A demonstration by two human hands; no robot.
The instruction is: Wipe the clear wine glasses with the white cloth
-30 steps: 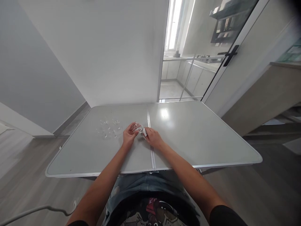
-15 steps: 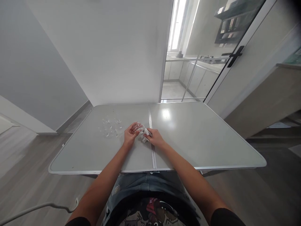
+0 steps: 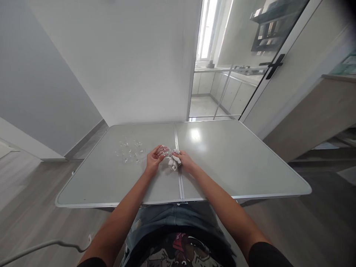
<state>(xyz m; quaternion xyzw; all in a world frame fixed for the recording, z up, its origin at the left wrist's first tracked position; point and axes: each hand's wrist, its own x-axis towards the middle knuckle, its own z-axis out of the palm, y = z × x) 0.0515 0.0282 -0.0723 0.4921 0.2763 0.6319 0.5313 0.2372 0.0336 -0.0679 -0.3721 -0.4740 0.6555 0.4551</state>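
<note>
My left hand (image 3: 154,158) grips a small clear glass (image 3: 164,151) just above the grey folding table (image 3: 236,163), near its centre seam. My right hand (image 3: 185,160) is closed on a crumpled white cloth (image 3: 174,161), held against the glass's right side. The two hands almost touch. Several more small clear glasses (image 3: 130,152) stand in a loose group on the table to the left of my left hand.
A metal seam (image 3: 178,163) splits the tabletop front to back. A white wall stands behind the table, and a glass sliding door (image 3: 244,59) opens to a kitchen at the right. A white cable (image 3: 41,246) lies on the wooden floor at lower left.
More of the white cloth now shows in my right hand, bunched out beside the glass. Both hands stay at the table's centre seam.
</note>
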